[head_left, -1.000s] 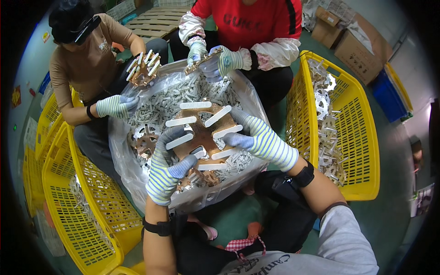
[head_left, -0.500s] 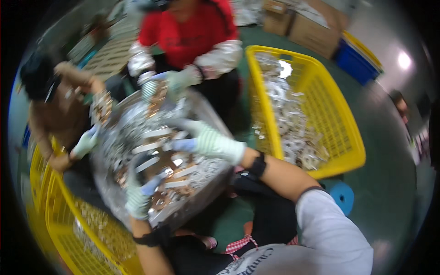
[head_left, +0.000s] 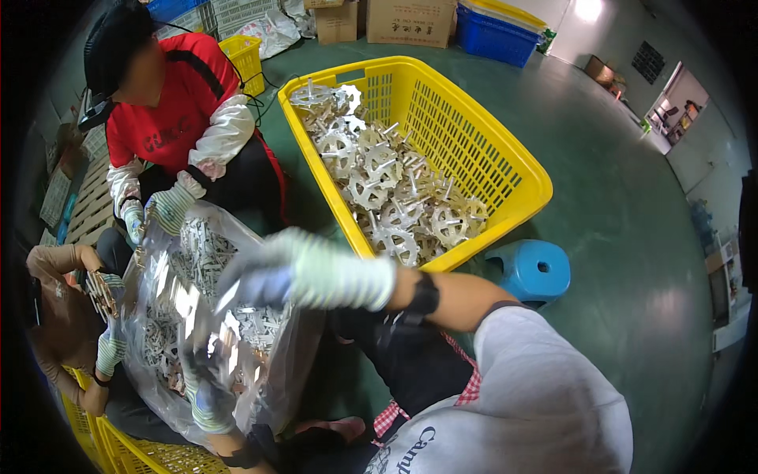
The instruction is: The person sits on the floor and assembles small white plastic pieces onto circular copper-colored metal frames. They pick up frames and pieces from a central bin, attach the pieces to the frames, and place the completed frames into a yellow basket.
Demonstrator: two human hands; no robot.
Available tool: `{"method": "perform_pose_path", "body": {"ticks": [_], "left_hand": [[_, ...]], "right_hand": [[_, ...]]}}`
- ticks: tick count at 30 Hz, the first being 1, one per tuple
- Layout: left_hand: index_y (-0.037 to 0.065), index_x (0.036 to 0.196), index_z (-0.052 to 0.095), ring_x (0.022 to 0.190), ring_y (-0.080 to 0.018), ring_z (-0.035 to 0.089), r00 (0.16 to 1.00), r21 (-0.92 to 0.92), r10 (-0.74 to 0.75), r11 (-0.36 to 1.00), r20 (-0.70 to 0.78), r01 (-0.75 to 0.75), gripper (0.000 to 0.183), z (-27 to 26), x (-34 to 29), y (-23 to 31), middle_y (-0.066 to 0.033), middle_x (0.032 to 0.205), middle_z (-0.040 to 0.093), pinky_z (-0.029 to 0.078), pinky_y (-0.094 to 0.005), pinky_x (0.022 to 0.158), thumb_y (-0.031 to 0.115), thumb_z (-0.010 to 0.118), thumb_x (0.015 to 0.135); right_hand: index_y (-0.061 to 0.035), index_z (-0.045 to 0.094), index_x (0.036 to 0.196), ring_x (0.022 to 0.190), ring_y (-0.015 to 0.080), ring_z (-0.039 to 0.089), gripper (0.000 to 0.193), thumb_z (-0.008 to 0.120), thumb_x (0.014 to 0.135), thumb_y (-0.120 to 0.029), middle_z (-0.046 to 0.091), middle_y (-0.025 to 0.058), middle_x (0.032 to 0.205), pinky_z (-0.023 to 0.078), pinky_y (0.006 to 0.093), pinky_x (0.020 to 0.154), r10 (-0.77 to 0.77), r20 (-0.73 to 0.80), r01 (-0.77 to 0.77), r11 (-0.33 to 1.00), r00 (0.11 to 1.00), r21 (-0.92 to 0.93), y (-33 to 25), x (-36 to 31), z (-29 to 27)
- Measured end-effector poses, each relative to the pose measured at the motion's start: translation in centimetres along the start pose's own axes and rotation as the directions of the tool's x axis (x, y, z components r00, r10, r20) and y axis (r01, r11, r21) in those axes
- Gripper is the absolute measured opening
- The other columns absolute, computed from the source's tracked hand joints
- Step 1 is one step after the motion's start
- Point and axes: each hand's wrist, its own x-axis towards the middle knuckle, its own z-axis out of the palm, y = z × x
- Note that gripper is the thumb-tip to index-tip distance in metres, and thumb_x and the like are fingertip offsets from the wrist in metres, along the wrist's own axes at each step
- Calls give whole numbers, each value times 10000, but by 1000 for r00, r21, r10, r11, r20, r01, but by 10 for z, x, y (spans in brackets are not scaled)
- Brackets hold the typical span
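My right hand, in a striped glove with grey fingertips, passes over a clear plastic bag; motion smears its fingers, so I cannot tell its grip. Lower down, my left hand, in a like glove, is closed around a cluster of shiny metal pieces. These are flat, silvery and coppery, and blurred. The bag bulges with many small silvery metal pieces, below and behind my hands.
A yellow basket holds toothed metal rings. A blue stool stands right of my arm. A co-worker in red and another in brown handle pieces at the bag. Another yellow basket is lower left.
My view has swung right, so the bag now sits farther left and the basket of rings shows more fully. My right hand blurs above the bag; my left stays low beside the pieces.
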Motion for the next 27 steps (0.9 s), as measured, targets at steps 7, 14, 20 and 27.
{"method": "perform_pose_path", "body": {"ticks": [7,14,20,27], "left_hand": [[82,1474,333,1250,-268,481,980,-244,-175,958,-91,148,845,2,4,15,-132,1470,398,419,-381,1034,501,697,837],[48,1412,416,1136,-248,560,960,-229,-269,941,-70,247,723,-8,0,-2,-131,1353,507,483,-368,958,425,703,866],[12,1363,472,1131,-226,570,975,108,-169,977,-147,186,492,-29,-4,32,-121,1298,556,471,-366,975,267,577,957],[-12,1345,482,1148,-239,568,856,270,23,953,-517,137,412,-63,-135,128,-134,1285,564,461,-393,1002,221,488,1004]], "right_hand": [[6,671,1111,751,151,656,317,600,912,-229,727,111,957,512,283,669,-3,-649,-570,476,761,-670,-10,-101,-204],[-10,713,1024,941,368,678,314,621,822,-233,696,209,1034,541,434,811,535,-734,-659,-377,419,-651,64,-187,-253],[-16,709,1073,960,371,672,327,621,809,-189,693,203,1069,536,450,809,719,-597,-510,-385,357,-769,95,-190,-276],[-49,709,889,707,298,613,238,653,730,-217,707,162,903,501,428,658,730,-444,-365,-280,519,-888,118,-174,-283]]}}
